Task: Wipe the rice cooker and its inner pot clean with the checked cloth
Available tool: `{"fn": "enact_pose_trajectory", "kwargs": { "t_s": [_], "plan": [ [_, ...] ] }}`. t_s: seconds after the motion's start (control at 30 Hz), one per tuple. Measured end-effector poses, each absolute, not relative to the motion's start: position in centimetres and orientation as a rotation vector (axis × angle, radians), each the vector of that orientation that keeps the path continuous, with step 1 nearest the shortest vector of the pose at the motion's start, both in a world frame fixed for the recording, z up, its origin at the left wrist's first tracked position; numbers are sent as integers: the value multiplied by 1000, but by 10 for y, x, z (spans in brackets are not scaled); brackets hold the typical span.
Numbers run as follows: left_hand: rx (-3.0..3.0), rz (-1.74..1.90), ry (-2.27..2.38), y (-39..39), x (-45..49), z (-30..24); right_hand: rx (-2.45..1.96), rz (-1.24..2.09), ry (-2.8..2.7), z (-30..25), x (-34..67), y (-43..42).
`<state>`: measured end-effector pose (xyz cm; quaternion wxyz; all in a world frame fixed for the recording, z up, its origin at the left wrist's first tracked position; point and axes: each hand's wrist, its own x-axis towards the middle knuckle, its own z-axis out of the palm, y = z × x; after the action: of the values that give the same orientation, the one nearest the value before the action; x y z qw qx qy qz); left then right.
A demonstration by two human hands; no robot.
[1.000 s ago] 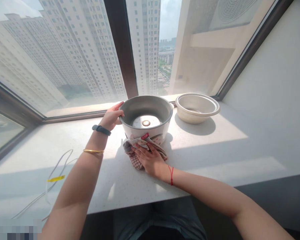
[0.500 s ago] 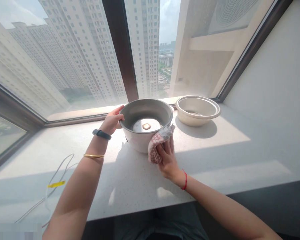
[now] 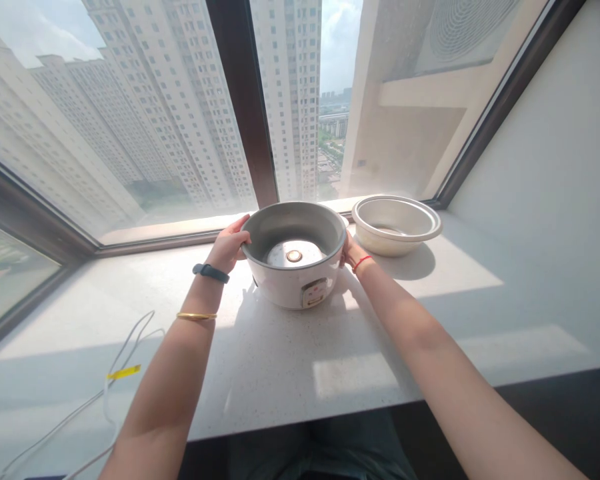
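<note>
A white rice cooker body (image 3: pixel 280 283) stands on the windowsill, with a grey inner wall, a round metal heating plate (image 3: pixel 305 253) and a small control panel (image 3: pixel 314 293) on its front. My left hand (image 3: pixel 230 243) is closed on its left rim, thumb over the edge. Against the cooker's right side, my right hand (image 3: pixel 349 252) is partly hidden, its fingers curled round toward the back. The patterned cloth held in it a moment ago is out of sight behind the hand and cooker, and lies nowhere on the sill.
A cream inner pot (image 3: pixel 395 247) with a wide rim stands to the right, close to the window frame (image 3: pixel 245 100). At the left lies a pale cable (image 3: pixel 75 417) with a yellow tag (image 3: pixel 123 372). The sill's front edge runs close to my body.
My right hand has moved with the cloth from the cooker's front to its right side, uncovering the control panel. My left hand keeps its hold on the rim.
</note>
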<state>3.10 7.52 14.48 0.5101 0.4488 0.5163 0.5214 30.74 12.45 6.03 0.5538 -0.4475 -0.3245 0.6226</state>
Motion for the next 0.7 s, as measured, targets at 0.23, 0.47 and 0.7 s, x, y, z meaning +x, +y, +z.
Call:
{"fn": "enact_pose_trajectory", "kwargs": {
  "t_s": [0.23,0.47,0.7],
  "plan": [
    [1098,1347,1270,76,32,141,-1167,1426,-631,25,318,40],
    [1227,1471,1339,77,24,134,-1172,1445,-647,33,331,-62],
    [1351,1559,1490,31,-3,116,-1589,341,-1560,51,446,-59]
  ]
}}
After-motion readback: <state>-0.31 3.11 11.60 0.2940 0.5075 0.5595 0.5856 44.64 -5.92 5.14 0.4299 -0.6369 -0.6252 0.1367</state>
